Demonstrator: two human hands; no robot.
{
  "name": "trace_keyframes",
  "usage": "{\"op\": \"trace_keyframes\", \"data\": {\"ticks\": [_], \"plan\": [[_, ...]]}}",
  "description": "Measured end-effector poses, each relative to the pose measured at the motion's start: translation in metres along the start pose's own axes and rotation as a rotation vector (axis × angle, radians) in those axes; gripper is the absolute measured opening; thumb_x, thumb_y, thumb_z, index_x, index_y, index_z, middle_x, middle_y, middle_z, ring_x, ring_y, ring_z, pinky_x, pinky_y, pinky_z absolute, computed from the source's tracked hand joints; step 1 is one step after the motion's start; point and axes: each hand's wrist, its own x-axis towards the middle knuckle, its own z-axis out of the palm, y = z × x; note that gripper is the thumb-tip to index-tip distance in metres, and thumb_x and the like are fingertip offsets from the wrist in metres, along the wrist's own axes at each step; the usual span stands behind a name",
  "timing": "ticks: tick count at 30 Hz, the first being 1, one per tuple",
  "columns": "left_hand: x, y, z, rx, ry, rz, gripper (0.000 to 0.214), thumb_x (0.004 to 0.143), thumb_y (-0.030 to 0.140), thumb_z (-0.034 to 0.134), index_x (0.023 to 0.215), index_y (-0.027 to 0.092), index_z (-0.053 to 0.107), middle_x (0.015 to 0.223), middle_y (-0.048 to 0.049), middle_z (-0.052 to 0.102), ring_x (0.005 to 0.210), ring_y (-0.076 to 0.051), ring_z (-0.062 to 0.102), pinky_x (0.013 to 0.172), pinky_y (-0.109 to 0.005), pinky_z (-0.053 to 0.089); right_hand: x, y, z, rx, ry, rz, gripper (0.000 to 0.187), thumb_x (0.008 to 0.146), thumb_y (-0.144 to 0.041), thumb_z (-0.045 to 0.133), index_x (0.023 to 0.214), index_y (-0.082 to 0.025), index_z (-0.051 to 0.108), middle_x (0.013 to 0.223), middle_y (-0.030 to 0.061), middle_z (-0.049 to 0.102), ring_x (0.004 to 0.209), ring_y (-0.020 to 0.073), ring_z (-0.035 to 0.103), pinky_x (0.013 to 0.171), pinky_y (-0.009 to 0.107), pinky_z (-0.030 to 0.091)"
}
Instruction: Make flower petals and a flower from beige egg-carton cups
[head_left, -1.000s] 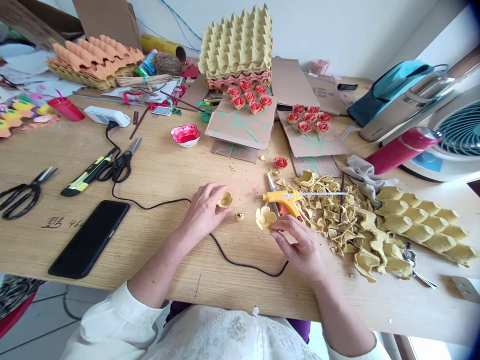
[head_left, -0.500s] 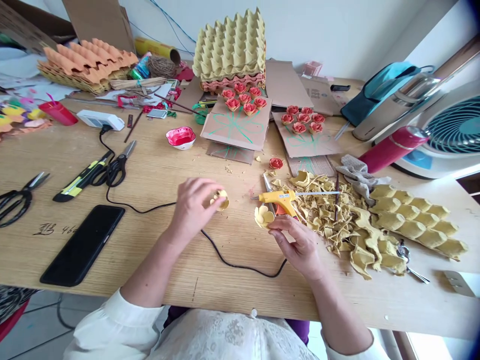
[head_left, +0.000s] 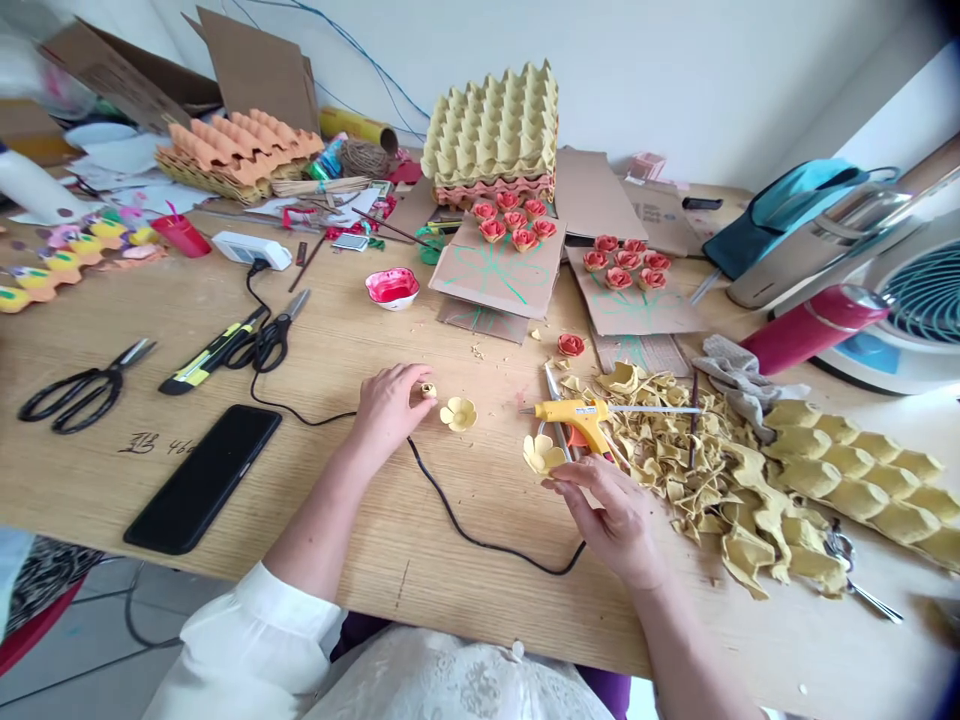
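My left hand (head_left: 394, 405) rests low over the table, its fingers closed around a small rolled yellow egg-carton bud (head_left: 427, 390). Just right of it, an open yellow carton flower (head_left: 458, 414) lies on the wood. My right hand (head_left: 609, 510) pinches the edge of another yellow carton flower (head_left: 541, 454), whose cupped petals face up. Behind that flower lies a yellow hot glue gun (head_left: 574, 411) with a glue stick poking out of its back. A finished red rose (head_left: 571, 345) sits beyond the glue gun.
Yellow carton scraps (head_left: 675, 440) heap up at the right beside a cut egg tray (head_left: 862, 470). Red roses stand on two cardboard pieces (head_left: 487, 275) behind. A phone (head_left: 202, 478), scissors (head_left: 90, 385), a utility knife (head_left: 210, 355) and a red paint bowl (head_left: 392, 287) lie left. A black cord (head_left: 480, 535) crosses the front.
My left hand has moved slightly away from the open flower and now holds the small bud beside it. My right hand still holds its flower. The camera view has shifted left.
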Motion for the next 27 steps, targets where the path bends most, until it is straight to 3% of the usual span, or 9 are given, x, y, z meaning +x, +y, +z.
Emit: {"op": "trace_keyframes", "data": {"ticks": [7, 11, 17, 27], "plan": [[-0.006, 0.002, -0.012, -0.026, 0.004, 0.016, 0.041, 0.081, 0.006, 0.054, 0.118, 0.022, 0.061, 0.112, -0.0065, 0.071, 0.105, -0.026, 0.065, 0.095, -0.044, 0.048, -0.003, 0.004, 0.005, -0.063, -0.011, 0.022, 0.018, 0.095, -0.01, 0.057, 0.108, -0.023, 0.059, 0.086, 0.0034, 0.071, 0.076, 0.0166, 0.068, 0.068, 0.029, 0.054], [-0.011, 0.016, -0.013, -0.126, -0.039, 0.104, 0.029, 0.086, 0.02, 0.062, 0.115, 0.022, 0.062, 0.112, -0.0062, 0.069, 0.102, -0.024, 0.064, 0.094, -0.041, 0.049, -0.002, 0.005, 0.007, -0.057, -0.026, 0.046, 0.015, 0.095, -0.017, 0.06, 0.108, -0.023, 0.059, 0.088, 0.0041, 0.071, 0.077, 0.0174, 0.07, 0.067, 0.029, 0.057], [-0.021, 0.035, -0.003, -0.09, -0.116, 0.269, 0.049, 0.081, 0.029, 0.075, 0.126, 0.024, 0.057, 0.121, -0.0088, 0.066, 0.111, -0.03, 0.059, 0.098, -0.046, 0.048, -0.001, 0.005, 0.007, -0.06, -0.038, 0.066, 0.015, 0.095, -0.019, 0.06, 0.109, -0.024, 0.06, 0.087, 0.0034, 0.072, 0.075, 0.0177, 0.07, 0.067, 0.03, 0.059], [-0.024, 0.041, 0.003, 0.012, -0.106, 0.205, 0.046, 0.084, 0.023, 0.07, 0.128, 0.021, 0.056, 0.126, -0.0124, 0.063, 0.113, -0.031, 0.055, 0.1, -0.048, 0.046, 0.001, 0.001, 0.008, -0.034, -0.033, 0.074, 0.015, 0.095, -0.017, 0.059, 0.108, -0.024, 0.06, 0.087, 0.0036, 0.072, 0.075, 0.0171, 0.07, 0.067, 0.029, 0.059]]}}
